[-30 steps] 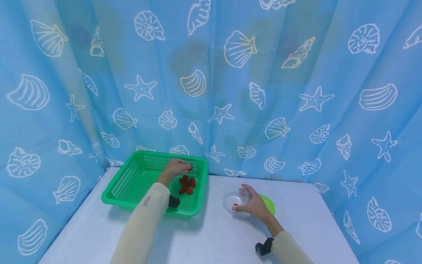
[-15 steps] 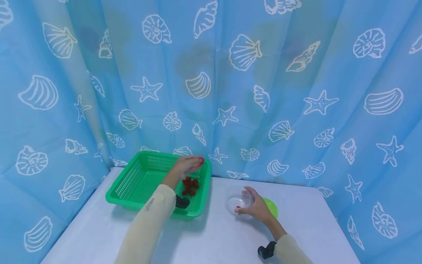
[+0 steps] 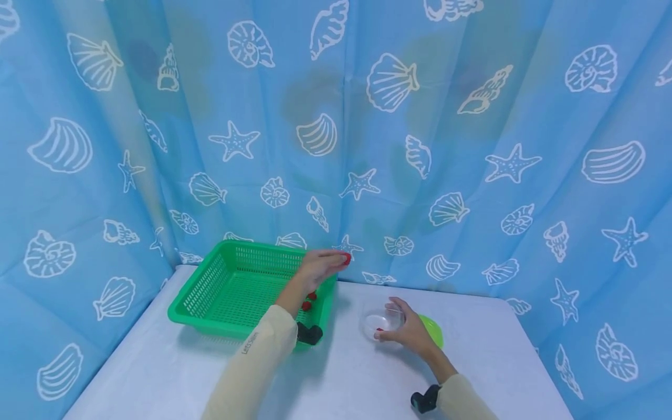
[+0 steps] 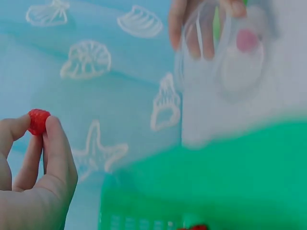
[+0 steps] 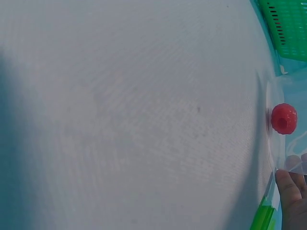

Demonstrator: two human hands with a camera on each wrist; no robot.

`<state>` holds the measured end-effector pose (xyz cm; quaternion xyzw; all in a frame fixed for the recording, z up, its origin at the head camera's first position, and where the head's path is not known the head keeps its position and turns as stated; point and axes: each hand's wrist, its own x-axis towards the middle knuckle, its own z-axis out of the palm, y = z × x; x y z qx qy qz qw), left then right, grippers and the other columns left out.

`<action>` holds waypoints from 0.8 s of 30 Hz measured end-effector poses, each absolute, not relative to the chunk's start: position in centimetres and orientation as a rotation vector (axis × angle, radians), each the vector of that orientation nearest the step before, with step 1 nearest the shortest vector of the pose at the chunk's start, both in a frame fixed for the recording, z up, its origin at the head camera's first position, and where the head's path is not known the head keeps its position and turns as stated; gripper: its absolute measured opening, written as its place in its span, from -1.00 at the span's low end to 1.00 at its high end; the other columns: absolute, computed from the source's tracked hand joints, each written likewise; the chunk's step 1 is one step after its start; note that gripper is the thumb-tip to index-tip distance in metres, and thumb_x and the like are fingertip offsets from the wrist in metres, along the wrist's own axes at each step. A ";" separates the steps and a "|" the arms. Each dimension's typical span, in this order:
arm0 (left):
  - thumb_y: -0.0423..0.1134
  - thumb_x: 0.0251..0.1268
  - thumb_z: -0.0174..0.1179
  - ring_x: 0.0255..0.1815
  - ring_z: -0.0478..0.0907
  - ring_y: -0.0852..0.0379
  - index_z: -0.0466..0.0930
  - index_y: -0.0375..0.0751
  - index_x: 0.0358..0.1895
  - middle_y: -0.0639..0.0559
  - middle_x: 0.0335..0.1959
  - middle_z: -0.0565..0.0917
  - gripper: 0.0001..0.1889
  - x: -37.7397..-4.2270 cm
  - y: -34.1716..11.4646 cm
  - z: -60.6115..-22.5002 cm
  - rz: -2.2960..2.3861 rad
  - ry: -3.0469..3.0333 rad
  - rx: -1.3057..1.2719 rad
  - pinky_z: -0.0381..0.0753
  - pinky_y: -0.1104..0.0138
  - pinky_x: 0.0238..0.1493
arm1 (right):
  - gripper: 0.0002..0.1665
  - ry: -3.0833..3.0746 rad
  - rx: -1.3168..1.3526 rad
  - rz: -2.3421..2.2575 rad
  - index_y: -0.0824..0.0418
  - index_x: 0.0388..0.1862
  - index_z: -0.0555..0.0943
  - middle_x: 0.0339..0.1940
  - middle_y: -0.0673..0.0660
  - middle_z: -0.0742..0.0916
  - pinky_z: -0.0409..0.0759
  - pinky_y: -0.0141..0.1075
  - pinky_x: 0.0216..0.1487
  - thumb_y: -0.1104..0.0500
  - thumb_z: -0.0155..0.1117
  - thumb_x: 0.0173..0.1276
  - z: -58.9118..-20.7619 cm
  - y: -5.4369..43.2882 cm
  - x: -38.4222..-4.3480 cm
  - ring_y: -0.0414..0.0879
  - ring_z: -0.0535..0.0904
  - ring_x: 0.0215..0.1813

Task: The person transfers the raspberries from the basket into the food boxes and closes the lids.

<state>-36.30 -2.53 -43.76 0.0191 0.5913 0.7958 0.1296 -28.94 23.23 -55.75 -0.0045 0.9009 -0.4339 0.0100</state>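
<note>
filling the background in the head view, a blue curtain [image 3: 294, 76] printed with white shells and starfish. below it, covered in white, a table [image 3: 504, 356]. on the table, toward the left, a green plastic basket [image 3: 210, 325] with slotted walls and a slotted floor. stretched in from the near side, a cream left sleeve [image 3: 257, 356] (lettered along the forearm) and, farther right, a cream right sleeve [image 3: 463, 399].

beyond the first cuff, a left hand [image 3: 317, 269], raised over the basket's right rim, fingers clamped on a raspberry [image 4: 39, 121]. beyond the second, a right hand [image 3: 412, 332], well apart from the basket, thumb and fingers curved round a clear plastic cup [image 3: 369, 321]. whether resting on the table or slightly lifted, cannot tell. just beside the right hand, a lime-green plastic piece [image 3: 433, 331], partly hidden, lid or dish hard to tell. at the cuffs, a black device on each wrist.

smallest of all, the raspberries: bright red and bumpy in the left fingertips, up in the air; another raspberry [image 5: 284, 119] inside the cup; more raspberries [image 3: 307, 305] in the basket's right end, partly behind the left wrist.
</note>
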 end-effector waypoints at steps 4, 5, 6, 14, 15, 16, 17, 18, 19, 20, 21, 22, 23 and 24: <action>-0.38 0.25 0.31 0.08 0.62 -0.11 0.59 -0.41 0.09 -0.22 0.02 0.66 -0.65 -35.6 -0.9 -43.8 2.279 1.746 0.100 0.61 0.22 0.05 | 0.25 2.820 -0.005 -1.359 -0.12 0.48 0.23 0.39 0.04 0.48 0.33 0.28 0.25 -0.23 0.66 -0.21 -55.8 23.3 -28.9 0.15 0.25 0.45; -0.35 0.25 0.32 0.05 0.64 -0.07 0.61 -0.39 0.09 -0.20 0.01 0.67 -0.65 -35.4 -0.6 -43.9 2.264 1.769 0.104 0.62 0.23 0.04 | 0.26 2.824 -0.010 -1.355 -0.11 0.48 0.22 0.39 0.04 0.48 0.33 0.29 0.24 -0.24 0.66 -0.21 -55.8 23.2 -28.9 0.16 0.25 0.44; -0.34 0.25 0.32 0.03 0.65 -0.05 0.62 -0.37 0.08 -0.18 0.00 0.67 -0.66 -35.2 -0.3 -44.0 2.254 1.782 0.109 0.62 0.24 0.03 | 0.26 2.823 -0.013 -1.356 -0.11 0.48 0.22 0.38 0.05 0.48 0.33 0.30 0.23 -0.24 0.66 -0.21 -55.9 23.2 -28.9 0.16 0.25 0.44; -0.28 0.20 0.37 -0.11 0.70 0.00 0.68 -0.33 -0.05 -0.12 -0.16 0.72 -0.71 -33.9 1.9 -45.9 2.140 1.961 0.095 0.63 0.14 0.02 | 0.29 2.811 0.001 -1.351 -0.11 0.49 0.21 0.39 0.03 0.48 0.33 0.30 0.24 -0.25 0.66 -0.24 -55.6 23.2 -28.8 0.13 0.24 0.46; -0.24 0.18 0.40 -0.13 0.71 0.01 0.69 -0.28 -0.06 -0.09 -0.18 0.73 -0.71 -33.8 2.1 -46.2 2.094 2.019 0.081 0.64 0.15 0.01 | 0.29 2.814 -0.005 -1.350 -0.11 0.49 0.21 0.39 0.04 0.48 0.32 0.31 0.24 -0.25 0.66 -0.23 -55.5 23.2 -28.8 0.14 0.24 0.46; -0.19 0.16 0.41 -0.15 0.71 0.04 0.70 -0.22 -0.07 -0.04 -0.20 0.73 -0.71 -33.6 2.4 -46.4 2.030 2.097 0.068 0.64 0.15 0.00 | 0.29 2.814 -0.005 -1.349 -0.12 0.49 0.21 0.39 0.04 0.48 0.31 0.31 0.24 -0.25 0.66 -0.24 -55.5 23.2 -28.8 0.14 0.24 0.46; -0.13 0.15 0.42 -0.16 0.70 0.06 0.72 -0.15 -0.09 0.01 -0.22 0.73 -0.71 -33.5 2.7 -46.6 1.956 2.179 0.052 0.64 0.14 0.01 | 0.29 2.819 -0.013 -1.349 -0.11 0.49 0.20 0.39 0.06 0.48 0.31 0.33 0.23 -0.25 0.65 -0.23 -55.5 23.2 -28.7 0.16 0.24 0.46; -0.07 0.13 0.42 -0.17 0.70 0.08 0.73 -0.08 -0.10 0.06 -0.24 0.73 -0.70 -33.4 3.0 -46.9 1.870 2.264 0.036 0.65 0.15 -0.01 | 0.28 2.820 -0.008 -1.347 -0.13 0.48 0.21 0.39 0.05 0.48 0.30 0.33 0.24 -0.25 0.66 -0.24 -55.5 23.2 -28.7 0.15 0.24 0.46; -0.02 0.13 0.42 -0.18 0.69 0.10 0.73 -0.04 -0.11 0.09 -0.26 0.73 -0.70 -33.2 3.3 -47.1 1.797 2.329 0.032 0.65 0.15 -0.02 | 0.28 2.822 -0.007 -1.346 -0.14 0.48 0.21 0.39 0.05 0.49 0.30 0.33 0.24 -0.25 0.66 -0.24 -55.5 23.2 -28.7 0.15 0.24 0.46; 0.01 0.11 0.43 -0.19 0.68 0.11 0.74 0.01 -0.12 0.12 -0.27 0.73 -0.70 -33.1 3.5 -47.3 1.733 2.376 0.015 0.65 0.14 -0.01 | 0.27 2.821 0.003 -1.346 -0.16 0.47 0.22 0.38 0.03 0.49 0.30 0.32 0.25 -0.25 0.66 -0.25 -55.4 23.2 -28.7 0.13 0.24 0.46; 0.02 0.10 0.43 -0.20 0.68 0.12 0.74 0.03 -0.12 0.14 -0.28 0.72 -0.70 -32.9 3.8 -47.5 1.688 2.405 0.004 0.65 0.16 -0.02 | 0.27 2.824 0.007 -1.342 -0.17 0.46 0.22 0.38 0.03 0.49 0.30 0.32 0.24 -0.26 0.66 -0.26 -55.5 23.2 -28.7 0.13 0.25 0.45; 0.01 0.09 0.44 -0.21 0.68 0.13 0.74 0.03 -0.12 0.14 -0.28 0.72 -0.71 -32.8 4.0 -47.7 1.666 2.415 -0.006 0.65 0.16 -0.02 | 0.27 2.824 0.007 -1.338 -0.17 0.46 0.22 0.38 0.03 0.49 0.30 0.32 0.24 -0.27 0.66 -0.26 -55.5 23.2 -28.7 0.13 0.25 0.45; -0.03 0.10 0.44 -0.22 0.69 0.12 0.74 0.00 -0.12 0.12 -0.28 0.72 -0.71 -32.7 4.3 -47.9 1.678 2.397 -0.009 0.65 0.16 -0.01 | 0.27 2.825 0.005 -1.333 -0.17 0.46 0.22 0.39 0.03 0.48 0.30 0.32 0.24 -0.28 0.66 -0.26 -55.6 23.2 -28.7 0.14 0.25 0.45; -0.07 0.11 0.44 -0.23 0.69 0.12 0.74 -0.05 -0.11 0.10 -0.28 0.73 -0.71 -32.5 4.5 -48.1 1.706 2.364 -0.008 0.65 0.17 -0.01 | 0.27 2.823 0.005 -1.334 -0.17 0.46 0.22 0.39 0.03 0.48 0.30 0.32 0.24 -0.28 0.66 -0.27 -55.7 23.1 -28.7 0.13 0.25 0.45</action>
